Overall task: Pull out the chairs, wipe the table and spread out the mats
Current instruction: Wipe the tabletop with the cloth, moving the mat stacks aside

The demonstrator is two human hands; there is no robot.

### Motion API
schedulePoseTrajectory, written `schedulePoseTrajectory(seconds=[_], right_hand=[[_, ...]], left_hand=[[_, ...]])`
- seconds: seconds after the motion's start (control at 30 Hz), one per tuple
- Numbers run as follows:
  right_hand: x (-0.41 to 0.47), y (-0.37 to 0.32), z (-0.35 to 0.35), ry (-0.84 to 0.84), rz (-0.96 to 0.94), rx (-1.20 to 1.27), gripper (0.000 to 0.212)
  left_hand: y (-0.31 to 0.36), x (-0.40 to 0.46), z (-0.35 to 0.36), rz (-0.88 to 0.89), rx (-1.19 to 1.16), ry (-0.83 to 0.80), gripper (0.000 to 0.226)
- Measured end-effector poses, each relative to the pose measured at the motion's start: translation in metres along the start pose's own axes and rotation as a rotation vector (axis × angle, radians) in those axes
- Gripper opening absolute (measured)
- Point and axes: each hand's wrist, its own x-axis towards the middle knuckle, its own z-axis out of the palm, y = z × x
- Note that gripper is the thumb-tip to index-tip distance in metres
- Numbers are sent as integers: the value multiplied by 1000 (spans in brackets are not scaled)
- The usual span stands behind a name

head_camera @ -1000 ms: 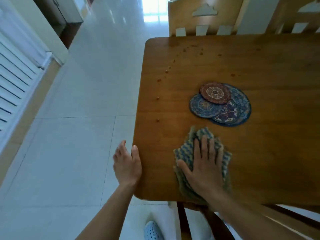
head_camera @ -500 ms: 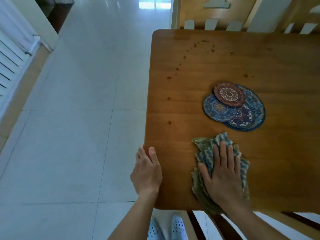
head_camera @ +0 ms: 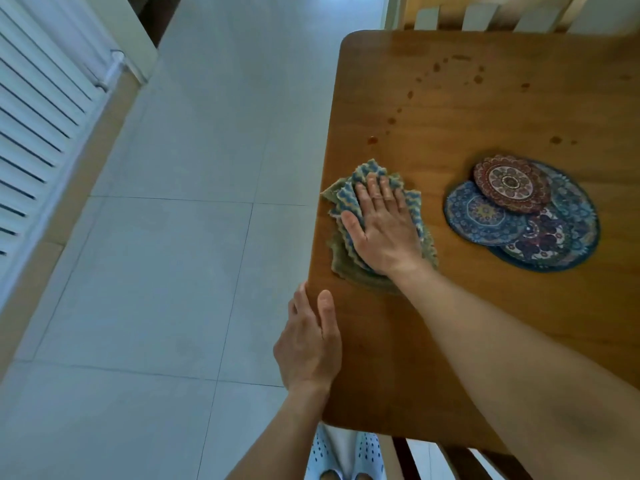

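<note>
A brown wooden table (head_camera: 485, 109) fills the right half of the view. My right hand (head_camera: 382, 225) presses flat on a crumpled blue-and-green cloth (head_camera: 346, 261) near the table's left edge. My left hand (head_camera: 310, 344) rests on that left edge, thumb on top, holding nothing. A pile of round patterned mats (head_camera: 519, 211), blue and red, lies overlapped to the right of the cloth. Small dark spots (head_camera: 372, 140) dot the wood beyond the cloth, curving toward the far side.
A wooden chair back (head_camera: 485, 12) stands at the table's far side. Dark chair slats (head_camera: 460, 459) show under the near edge. Pale floor tiles (head_camera: 173, 271) spread to the left, up to a white louvred panel (head_camera: 38, 109). My light shoes (head_camera: 346, 455) show below.
My right hand slid the cloth left and away along the table to its left edge, over where spots lay. My left hand kept resting on the table's left edge.
</note>
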Motion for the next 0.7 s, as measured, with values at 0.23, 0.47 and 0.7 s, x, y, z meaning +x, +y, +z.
schedulePoseTrajectory(seconds=[0.23, 0.47, 0.7], right_hand=[[-131, -21, 14, -146, -512, -23, 63], [-225, 106, -7, -167, -461, -169, 70], [-248, 93, 2, -112, -61, -96, 85]], left_hand=[[-6, 1, 1, -77, -159, 26, 78], [1, -2, -5, -61, -132, 17, 81], [-1, 0, -3, -37, -127, 32, 86]])
